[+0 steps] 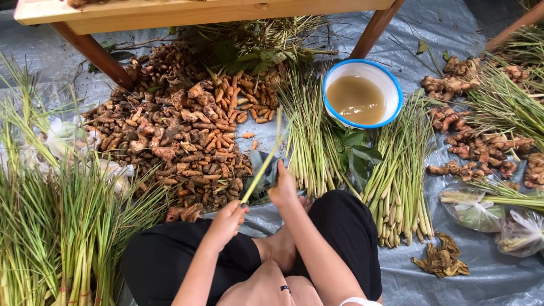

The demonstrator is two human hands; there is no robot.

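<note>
My left hand (228,218) is closed around the lower end of a long green lemongrass stalk (266,161) that slants up and to the right. My right hand (283,187) reaches forward just beside that stalk and rests on a dark folded leaf (262,177) lying on the plastic sheet; whether it grips the leaf I cannot tell. Both hands are above my crossed legs in black trousers (345,226). A big heap of brown and orange roots (181,130) lies directly beyond the hands.
Lemongrass bundles lie at left (62,238), centre (309,136) and right (399,181). A white blue-rimmed bowl (391,85) holds murky water. Ginger pieces (481,147) and plastic bags of greens (473,209) are at right. A wooden table (187,14) stands beyond, over grey plastic sheeting (487,277).
</note>
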